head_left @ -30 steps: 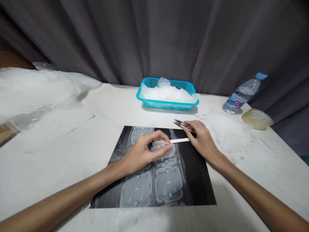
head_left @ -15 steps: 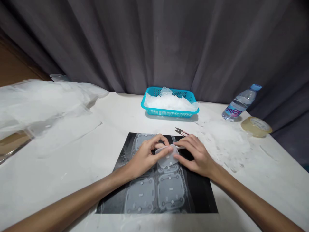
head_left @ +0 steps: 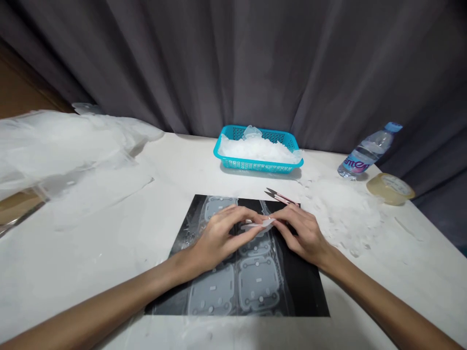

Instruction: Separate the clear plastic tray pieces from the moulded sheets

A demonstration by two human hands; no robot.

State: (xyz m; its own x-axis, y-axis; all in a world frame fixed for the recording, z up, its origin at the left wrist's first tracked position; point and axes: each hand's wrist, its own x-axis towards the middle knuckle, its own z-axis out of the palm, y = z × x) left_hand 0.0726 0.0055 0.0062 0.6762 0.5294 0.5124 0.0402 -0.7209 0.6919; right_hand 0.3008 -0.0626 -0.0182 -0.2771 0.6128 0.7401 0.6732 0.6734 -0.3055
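A small translucent, flat silicone-like piece (head_left: 260, 225) is pinched between both hands above the black mat. My left hand (head_left: 226, 231) grips its left side between thumb and fingers. My right hand (head_left: 297, 231) is closed on its right end, fingertips together. The piece is tilted so that mostly its edge shows. Under the hands lies a translucent molded sheet (head_left: 259, 284) with several rounded-square panels, on the black mat (head_left: 306, 291). Thread snips (head_left: 279, 195) with dark blades lie just beyond my right hand, their handles partly hidden by it.
A blue basket (head_left: 260, 165) heaped with translucent pieces stands at the back. White scraps (head_left: 343, 214) are spread on the right, near a water bottle (head_left: 368, 151) and a tape roll (head_left: 390, 188). Piled translucent sheets (head_left: 65, 146) cover the left. A grey curtain (head_left: 255, 63) hangs behind.
The piece has turned from showing its broad face to lying nearly edge-on. My right fingertips have closed in on its right end. The view has shifted slightly.
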